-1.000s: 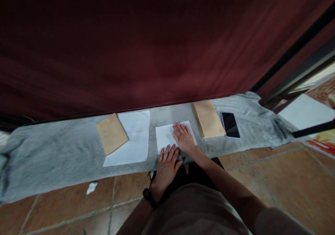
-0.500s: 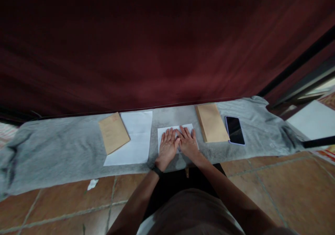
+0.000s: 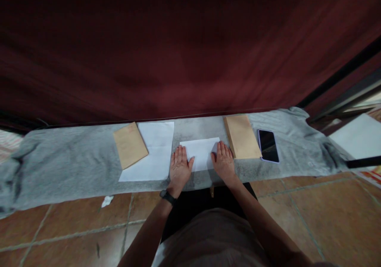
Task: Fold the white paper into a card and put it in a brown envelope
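Note:
A small white sheet of paper [image 3: 202, 152], perhaps folded, lies flat on the grey cloth in front of me. My left hand [image 3: 180, 164] rests flat over its left edge, fingers stretched out and thumb apart. Over the right edge lies my right hand [image 3: 224, 160], also flat with the fingers extended. Neither hand grips anything. Just right of my right hand is a stack of brown envelopes [image 3: 243, 137]. To the left of my left hand, larger white paper [image 3: 159, 152] lies partly under a single brown envelope [image 3: 130, 145].
A phone [image 3: 268, 146] in a pale purple case lies beside the envelope stack. Grey cloth [image 3: 74, 160] covers the long narrow surface. Behind it hangs a dark red curtain [image 3: 190, 60]. A crumpled white scrap [image 3: 107, 200] is on the tiled floor [image 3: 80, 219].
My hands were together over the middle of the small paper. They have slid apart, the left to its left edge and the right to its right edge.

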The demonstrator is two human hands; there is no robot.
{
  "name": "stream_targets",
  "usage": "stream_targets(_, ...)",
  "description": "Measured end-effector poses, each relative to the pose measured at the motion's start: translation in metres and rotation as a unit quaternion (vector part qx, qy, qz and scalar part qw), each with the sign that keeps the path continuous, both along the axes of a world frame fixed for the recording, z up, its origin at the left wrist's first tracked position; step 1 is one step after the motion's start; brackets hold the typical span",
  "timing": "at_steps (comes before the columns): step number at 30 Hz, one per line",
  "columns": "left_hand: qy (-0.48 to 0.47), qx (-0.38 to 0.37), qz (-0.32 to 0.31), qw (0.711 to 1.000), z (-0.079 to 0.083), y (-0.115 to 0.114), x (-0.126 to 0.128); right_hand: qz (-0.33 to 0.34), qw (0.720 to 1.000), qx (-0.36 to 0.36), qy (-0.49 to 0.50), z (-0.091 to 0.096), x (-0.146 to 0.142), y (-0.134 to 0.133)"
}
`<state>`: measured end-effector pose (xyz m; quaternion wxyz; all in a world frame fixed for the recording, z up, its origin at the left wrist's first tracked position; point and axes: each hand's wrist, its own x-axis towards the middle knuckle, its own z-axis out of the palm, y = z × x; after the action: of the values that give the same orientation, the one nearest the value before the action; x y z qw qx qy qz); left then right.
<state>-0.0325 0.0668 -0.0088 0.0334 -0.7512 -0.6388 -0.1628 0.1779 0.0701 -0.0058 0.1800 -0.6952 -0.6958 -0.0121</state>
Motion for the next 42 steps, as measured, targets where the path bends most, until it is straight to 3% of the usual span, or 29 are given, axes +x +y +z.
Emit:
stream_targets(8, 0.005, -0.014, 0.005, 1.0, 0.003, 0.001, 0.002, -0.074, 0.995, -0.061, 0.0, 0.025, -0.002, -0.001)
stream_targets(13, 0.0, -0.024, 0.005, 1.0, 0.005, 0.0, 0.002, -0.091, 0.994, -0.058, 0.025, 0.018, -0.003, -0.005)
stream_targets(16, -0.009, -0.034, 0.005, 0.999, 0.005, 0.0, 0.0, -0.087, 0.988, -0.056, 0.111, 0.012, 0.002, -0.007)
stream_targets(20, -0.023, -0.041, -0.003, 0.999, 0.002, 0.001, -0.002, -0.083, 0.945, -0.074, 0.307, 0.008, 0.016, -0.003)
stream_targets(25, -0.038, -0.034, -0.001, 0.999, 0.0, 0.0, -0.002, -0.085, 0.915, -0.087, 0.385, 0.008, 0.024, 0.001)
stream_targets(30, -0.022, -0.051, 0.003, 0.998, 0.004, -0.002, 0.0, -0.089, 0.869, -0.091, 0.478, 0.014, 0.013, -0.005)
stream_targets(31, -0.021, -0.054, 0.003, 0.998, 0.005, -0.002, 0.0, -0.088, 0.846, -0.094, 0.517, 0.016, 0.011, -0.007)
stream_targets(35, -0.038, -0.054, -0.004, 0.998, 0.007, -0.003, -0.001, -0.086, 0.711, -0.117, 0.687, 0.032, 0.008, -0.011)
stream_targets(36, -0.049, -0.048, -0.007, 0.998, 0.007, -0.003, -0.001, -0.083, 0.695, -0.123, 0.704, 0.039, 0.01, -0.01)
stream_targets(40, -0.117, -0.01, -0.013, 0.993, 0.005, -0.005, -0.005, -0.029, 0.703, -0.108, 0.702, 0.074, 0.019, 0.003)
stream_targets(42, -0.148, 0.002, -0.011, 0.989, 0.004, -0.006, -0.007, 0.022, 0.732, -0.07, 0.677, 0.092, 0.023, 0.011)
